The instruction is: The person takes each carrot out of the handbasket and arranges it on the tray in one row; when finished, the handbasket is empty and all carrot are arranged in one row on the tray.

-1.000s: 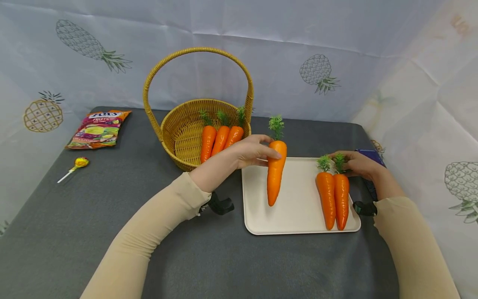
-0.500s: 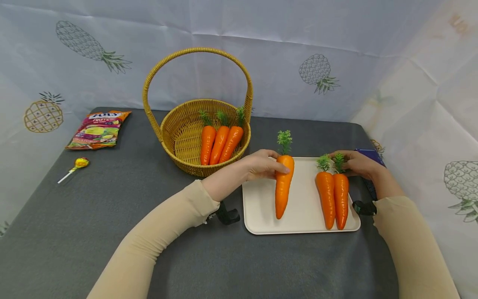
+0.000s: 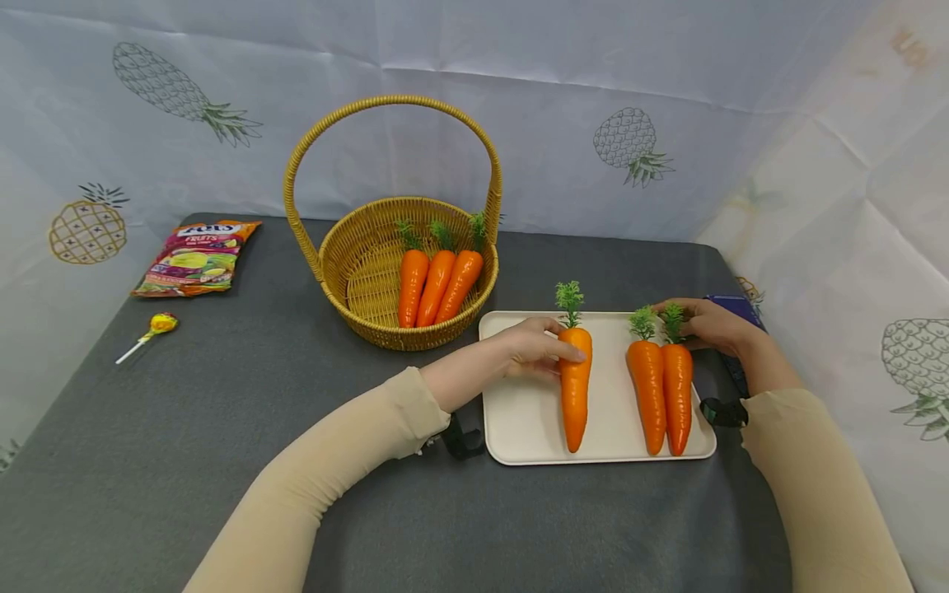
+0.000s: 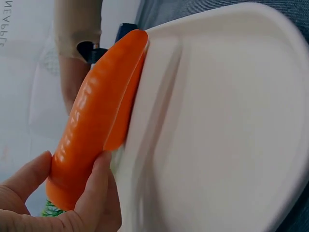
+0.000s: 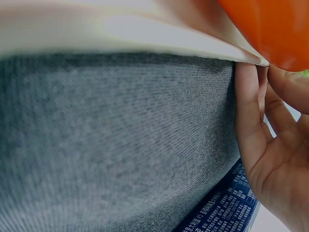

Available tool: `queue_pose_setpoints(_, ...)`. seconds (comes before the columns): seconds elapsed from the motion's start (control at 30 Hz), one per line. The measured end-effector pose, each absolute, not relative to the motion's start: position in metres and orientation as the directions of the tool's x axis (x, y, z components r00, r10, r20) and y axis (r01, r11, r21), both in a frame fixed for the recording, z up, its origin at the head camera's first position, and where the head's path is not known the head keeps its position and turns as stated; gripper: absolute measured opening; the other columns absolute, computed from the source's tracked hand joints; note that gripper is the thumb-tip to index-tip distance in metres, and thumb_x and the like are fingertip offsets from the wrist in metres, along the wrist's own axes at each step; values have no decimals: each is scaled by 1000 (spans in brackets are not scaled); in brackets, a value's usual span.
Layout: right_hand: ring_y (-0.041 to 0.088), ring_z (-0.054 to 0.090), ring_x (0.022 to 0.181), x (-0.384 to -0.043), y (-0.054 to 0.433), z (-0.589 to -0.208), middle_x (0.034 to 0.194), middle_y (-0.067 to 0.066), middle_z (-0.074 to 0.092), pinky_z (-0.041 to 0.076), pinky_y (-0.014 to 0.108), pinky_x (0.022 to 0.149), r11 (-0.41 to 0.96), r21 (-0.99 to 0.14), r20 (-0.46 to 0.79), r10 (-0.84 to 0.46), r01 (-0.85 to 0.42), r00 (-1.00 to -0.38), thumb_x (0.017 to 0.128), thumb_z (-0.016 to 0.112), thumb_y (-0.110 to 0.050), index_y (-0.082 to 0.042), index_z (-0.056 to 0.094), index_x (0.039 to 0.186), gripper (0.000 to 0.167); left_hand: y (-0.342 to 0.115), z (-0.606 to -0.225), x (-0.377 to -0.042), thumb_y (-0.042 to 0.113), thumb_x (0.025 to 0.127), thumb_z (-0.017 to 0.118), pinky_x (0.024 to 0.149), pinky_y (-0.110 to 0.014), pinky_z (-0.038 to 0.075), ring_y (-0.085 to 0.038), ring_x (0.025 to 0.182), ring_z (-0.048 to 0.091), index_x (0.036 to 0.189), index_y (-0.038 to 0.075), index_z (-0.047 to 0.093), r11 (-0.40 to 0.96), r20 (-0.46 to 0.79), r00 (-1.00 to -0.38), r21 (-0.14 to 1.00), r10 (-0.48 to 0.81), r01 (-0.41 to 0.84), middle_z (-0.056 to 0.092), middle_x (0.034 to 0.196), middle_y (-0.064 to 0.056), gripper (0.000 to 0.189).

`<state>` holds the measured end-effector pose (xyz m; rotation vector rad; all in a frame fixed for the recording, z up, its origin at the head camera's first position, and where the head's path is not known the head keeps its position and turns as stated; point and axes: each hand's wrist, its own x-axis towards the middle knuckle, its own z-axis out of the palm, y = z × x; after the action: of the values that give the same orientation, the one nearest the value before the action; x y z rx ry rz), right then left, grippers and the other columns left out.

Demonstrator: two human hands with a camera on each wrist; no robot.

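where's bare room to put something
Free: table between lollipop and basket; table before the tray, between sleeves; basket's left half. Crowded: tray's right end, by two carrots and right hand; its middle, by carrot in left hand.

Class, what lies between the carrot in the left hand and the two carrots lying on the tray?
In the head view, only a bare strip of the cream tray shows between the held carrot and the pair.

In the dim left wrist view, light glints on the carrot (image 4: 91,121) and soft shadows cross the tray (image 4: 231,106).
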<state>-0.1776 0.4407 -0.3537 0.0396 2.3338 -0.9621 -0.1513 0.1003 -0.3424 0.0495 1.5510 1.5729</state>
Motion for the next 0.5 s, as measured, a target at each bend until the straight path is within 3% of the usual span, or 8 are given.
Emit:
queue_pose_setpoints(0.1, 42, 42, 132, -178, 440, -354, 155, 36, 21, 58, 43, 97, 735, -630, -548, -191, 251, -815, 95, 39, 4, 1, 28, 153, 59, 103, -347, -150, 4, 89, 69, 59, -23, 56, -19, 81, 63, 138, 5, 43, 180, -544, -591, 807, 596, -562, 61, 106, -11, 55)
queue_pose_setpoints(0.23, 40, 43, 131, -178, 440, -354, 155, 35, 22, 58, 43, 97, 736, -629, -545, -188, 250, -817, 95, 39, 4, 1, 28, 153, 59, 106, -352, -147, 5, 89, 70, 57, -25, 56, -19, 78, 62, 130, 5, 46, 168, -550, -594, 800, 588, -575, 59, 96, -8, 48)
queue_pose_setpoints(0.37, 39, 44, 130, -177, 440, -353, 155, 36, 22, 59, 43, 96, 736, -630, -544, -192, 248, -817, 95, 39, 4, 1, 28, 153, 59, 109, -354, -144, 6, 89, 70, 75, -37, 63, -19, 79, 63, 124, 4, 48, 176, -562, -594, 795, 576, -581, 61, 95, -8, 42)
queue_pose_setpoints(0.5, 38, 46, 129, -177, 439, -352, 155, 35, 22, 59, 43, 96, 734, -633, -542, -192, 248, -818, 95, 40, 3, 1, 29, 153, 59, 113, -356, -142, 5, 89, 70, 98, -49, 56, -22, 82, 64, 120, 4, 49, 170, -566, -598, 791, 567, -588, 62, 98, -11, 37)
